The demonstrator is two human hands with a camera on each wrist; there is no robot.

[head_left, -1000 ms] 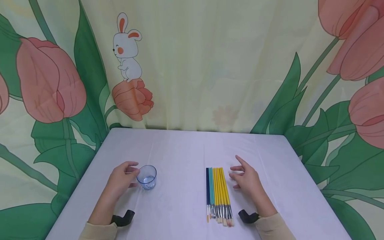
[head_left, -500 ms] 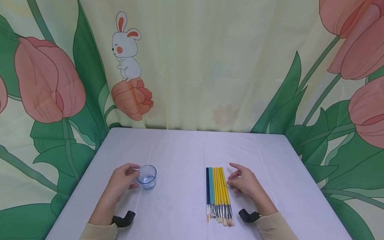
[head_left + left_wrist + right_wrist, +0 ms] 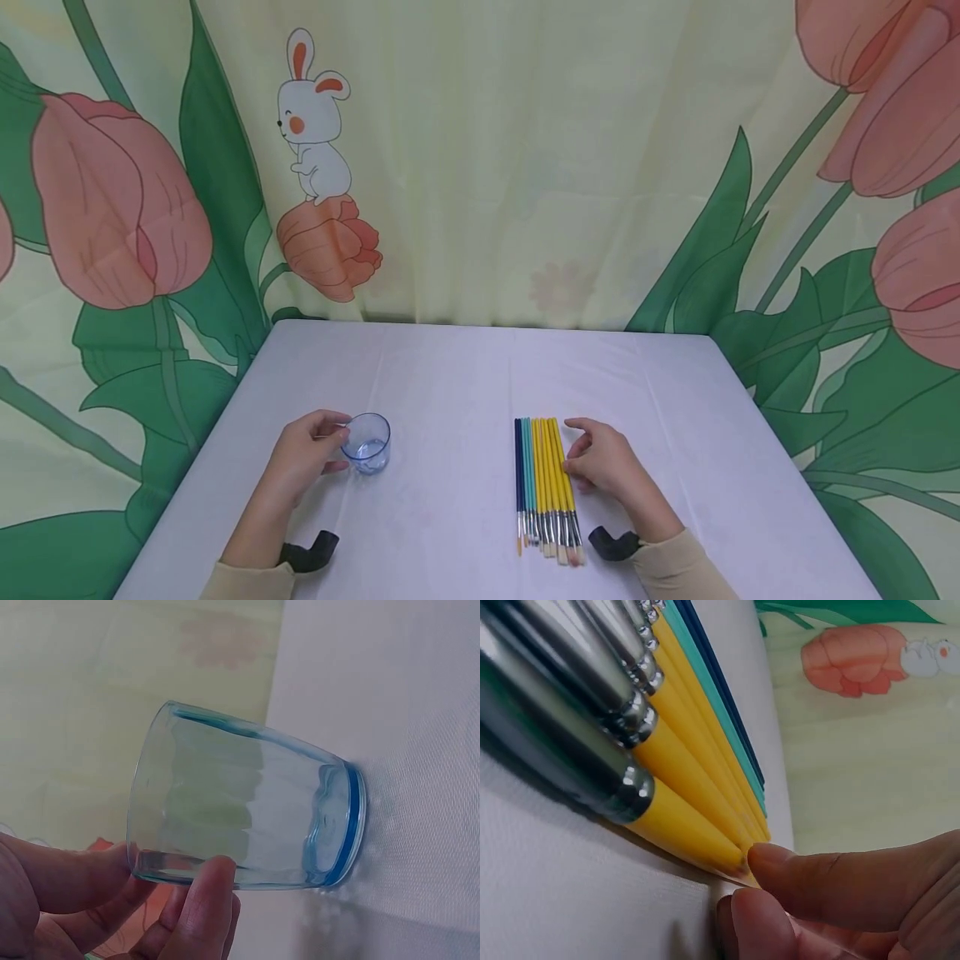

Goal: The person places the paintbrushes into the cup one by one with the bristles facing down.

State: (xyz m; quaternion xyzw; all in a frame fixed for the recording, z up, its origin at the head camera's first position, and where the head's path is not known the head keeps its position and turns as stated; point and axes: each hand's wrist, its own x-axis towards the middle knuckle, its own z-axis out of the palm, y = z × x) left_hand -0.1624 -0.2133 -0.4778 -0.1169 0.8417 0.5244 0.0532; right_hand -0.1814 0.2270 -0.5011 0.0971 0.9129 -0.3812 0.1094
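Observation:
A clear bluish glass stands upright at the left of the white table. My left hand is at its left side; in the left wrist view the fingers lie against the wall of the glass and another digit touches the rim. Right of centre, several paintbrushes lie side by side, bristles toward me, with dark blue, teal and yellow handles. My right hand pinches the outermost yellow paintbrush by the handle between thumb and finger; the far end of that handle is hidden.
A white cloth covers the table. Behind it hangs a pale curtain printed with tulips and a rabbit. A black curved piece sits at the left wrist, and a similar black piece at the right one.
My right hand has moved left and down onto the outermost yellow paintbrush, its fingers closing in. My left hand has edged slightly closer to the glass. Glass and brushes stay in place.

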